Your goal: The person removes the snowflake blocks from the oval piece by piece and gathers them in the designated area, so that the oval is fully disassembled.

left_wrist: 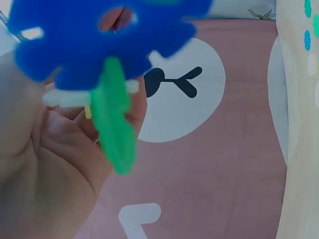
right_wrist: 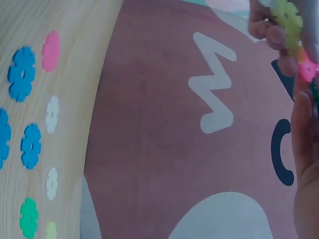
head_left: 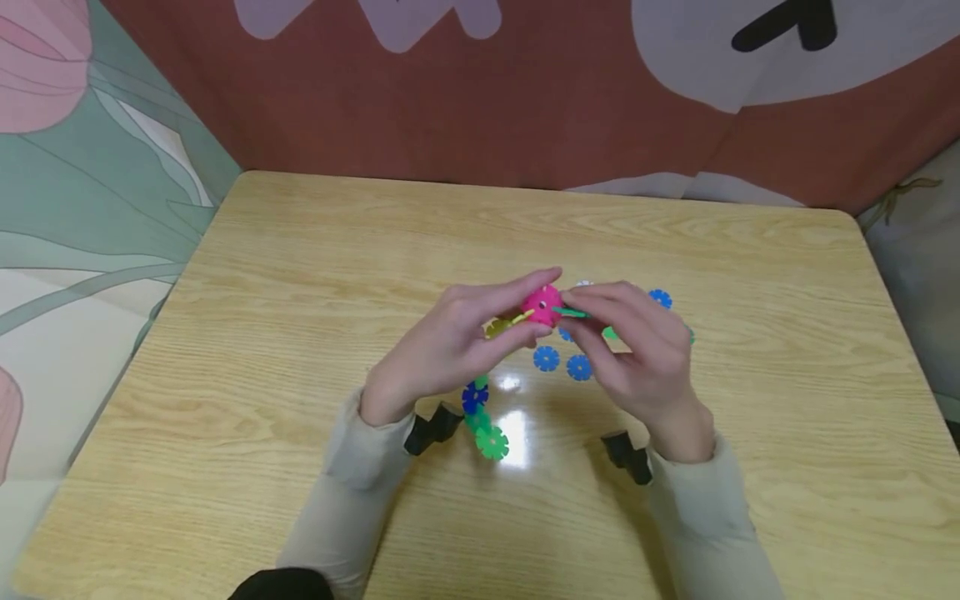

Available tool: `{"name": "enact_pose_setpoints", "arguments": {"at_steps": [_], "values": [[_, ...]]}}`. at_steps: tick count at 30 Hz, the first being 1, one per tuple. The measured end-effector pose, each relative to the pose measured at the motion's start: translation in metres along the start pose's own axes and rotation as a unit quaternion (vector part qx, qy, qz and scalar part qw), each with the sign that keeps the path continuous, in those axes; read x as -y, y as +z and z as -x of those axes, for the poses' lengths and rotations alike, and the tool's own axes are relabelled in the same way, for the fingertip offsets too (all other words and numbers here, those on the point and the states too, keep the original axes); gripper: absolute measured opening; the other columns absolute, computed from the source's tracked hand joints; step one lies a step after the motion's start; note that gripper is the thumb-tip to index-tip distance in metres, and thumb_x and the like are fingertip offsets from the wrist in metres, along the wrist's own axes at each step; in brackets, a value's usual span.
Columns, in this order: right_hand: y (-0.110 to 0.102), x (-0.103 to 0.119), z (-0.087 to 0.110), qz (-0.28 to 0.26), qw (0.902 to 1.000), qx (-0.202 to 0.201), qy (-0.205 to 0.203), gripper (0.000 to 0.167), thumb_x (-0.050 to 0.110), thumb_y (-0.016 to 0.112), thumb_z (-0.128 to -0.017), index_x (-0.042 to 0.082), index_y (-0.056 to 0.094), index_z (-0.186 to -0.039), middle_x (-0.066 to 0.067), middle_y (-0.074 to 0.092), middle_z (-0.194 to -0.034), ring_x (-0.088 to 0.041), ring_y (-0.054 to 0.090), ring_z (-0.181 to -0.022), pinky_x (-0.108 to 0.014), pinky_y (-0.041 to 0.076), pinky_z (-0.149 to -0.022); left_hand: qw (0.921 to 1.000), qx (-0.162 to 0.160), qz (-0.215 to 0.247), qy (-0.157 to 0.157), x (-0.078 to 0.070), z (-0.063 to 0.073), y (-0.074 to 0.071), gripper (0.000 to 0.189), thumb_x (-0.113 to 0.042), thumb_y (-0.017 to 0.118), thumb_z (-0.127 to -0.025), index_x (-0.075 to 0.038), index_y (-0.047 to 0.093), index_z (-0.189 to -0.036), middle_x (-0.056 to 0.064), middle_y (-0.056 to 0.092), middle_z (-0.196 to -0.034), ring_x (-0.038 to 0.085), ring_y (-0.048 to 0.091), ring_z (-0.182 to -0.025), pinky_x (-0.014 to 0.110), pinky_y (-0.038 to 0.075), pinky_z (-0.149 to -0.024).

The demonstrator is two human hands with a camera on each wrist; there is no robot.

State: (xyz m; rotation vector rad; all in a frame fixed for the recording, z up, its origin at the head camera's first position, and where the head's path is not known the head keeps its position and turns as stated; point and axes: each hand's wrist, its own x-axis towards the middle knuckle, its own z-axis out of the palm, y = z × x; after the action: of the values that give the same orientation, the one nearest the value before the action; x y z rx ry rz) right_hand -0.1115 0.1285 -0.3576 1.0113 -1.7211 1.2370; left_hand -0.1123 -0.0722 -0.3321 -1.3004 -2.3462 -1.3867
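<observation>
Pink disc (head_left: 542, 297) — between the left fingers (head_left: 516, 290).

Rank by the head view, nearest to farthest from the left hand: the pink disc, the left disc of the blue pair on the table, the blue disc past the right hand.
1. Pink disc: between the left hand's fingers and thumb.
2. Left blue disc: lower in the picture, on the table.
3. Far blue disc: past the right hand, upper right.

No legible text, labels, brands or numbers
</observation>
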Motion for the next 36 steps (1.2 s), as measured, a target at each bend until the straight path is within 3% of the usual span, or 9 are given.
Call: {"name": "enact_pose_setpoints", "arguments": {"at_steps": [7,14,18,23,30,36], "values": [[-0.003,0.000,0.000,-0.016,0.9997,-0.014,-0.012,0.021,0.012,0.073,-0.086,-0.008,0.073,-0.081,-0.019,0.071,-0.072,-0.026,0.067,-0.062,-0.016,0.053,-0.068,0.9999,0.002,-0.004,0.016,0.002,-0.001,0.002,0.046,-0.005,0.067,-0.090,0.006,0.054,-0.132,0.012,0.070,-0.111,0.008,0.058,-0.072,0.018,0.049,-0.074],[0.001,0.004,0.001,0.029,0.9981,-0.049,-0.021,0.022,0.010,0.071,-0.088,-0.006,0.072,-0.074,-0.017,0.069,-0.066,-0.026,0.060,-0.053,-0.025,0.044,-0.050,1.0000,-0.003,-0.001,0.008,-0.001,-0.002,0.002,0.044,-0.007,0.067,-0.090,0.004,0.056,-0.130,0.010,0.072,-0.105,0.006,0.055,-0.064,0.018,0.046,-0.062],[0.002,0.003,0.001,0.028,0.9974,-0.063,-0.022,0.022,0.009,0.070,-0.087,-0.007,0.070,-0.072,-0.017,0.067,-0.064,-0.024,0.056,-0.049,-0.026,0.041,-0.048,1.0000,-0.004,0.001,0.006,-0.002,-0.003,0.003,0.043,-0.007,0.068,-0.090,0.005,0.056,-0.130,0.009,0.073,-0.102,0.006,0.054,-0.062,0.017,0.045,-0.059],[0.000,0.003,0.000,0.021,0.9982,-0.052,-0.019,0.022,0.010,0.070,-0.088,-0.007,0.071,-0.075,-0.018,0.067,-0.066,-0.024,0.055,-0.051,-0.024,0.041,-0.050,0.9999,-0.011,0.003,0.006,-0.002,-0.004,0.003,0.044,-0.007,0.068,-0.089,0.005,0.056,-0.130,0.009,0.073,-0.100,0.005,0.054,-0.064,0.018,0.045,-0.058],[-0.004,0.001,-0.003,0.022,0.9992,-0.031,-0.016,0.024,0.013,0.068,-0.090,-0.007,0.070,-0.077,-0.018,0.068,-0.070,-0.021,0.052,-0.052,-0.020,0.041,-0.053,0.9997,-0.025,0.005,0.002,-0.002,-0.004,0.002,0.044,-0.006,0.069,-0.088,0.005,0.057,-0.129,0.008,0.073,-0.096,0.008,0.065,-0.077,0.018,0.053,-0.072],[-0.015,-0.003,-0.003,0.042,0.9986,-0.019,0.024,0.021,0.013,0.070,-0.089,-0.006,0.072,-0.080,-0.016,0.069,-0.072,-0.018,0.051,-0.054,-0.015,0.042,-0.059,0.9990,-0.044,0.004,0.001,0.000,-0.002,-0.002,0.043,-0.004,0.070,-0.087,0.006,0.057,-0.128,0.008,0.073,-0.092,0.006,0.066,-0.073,0.020,0.054,-0.074]]}}
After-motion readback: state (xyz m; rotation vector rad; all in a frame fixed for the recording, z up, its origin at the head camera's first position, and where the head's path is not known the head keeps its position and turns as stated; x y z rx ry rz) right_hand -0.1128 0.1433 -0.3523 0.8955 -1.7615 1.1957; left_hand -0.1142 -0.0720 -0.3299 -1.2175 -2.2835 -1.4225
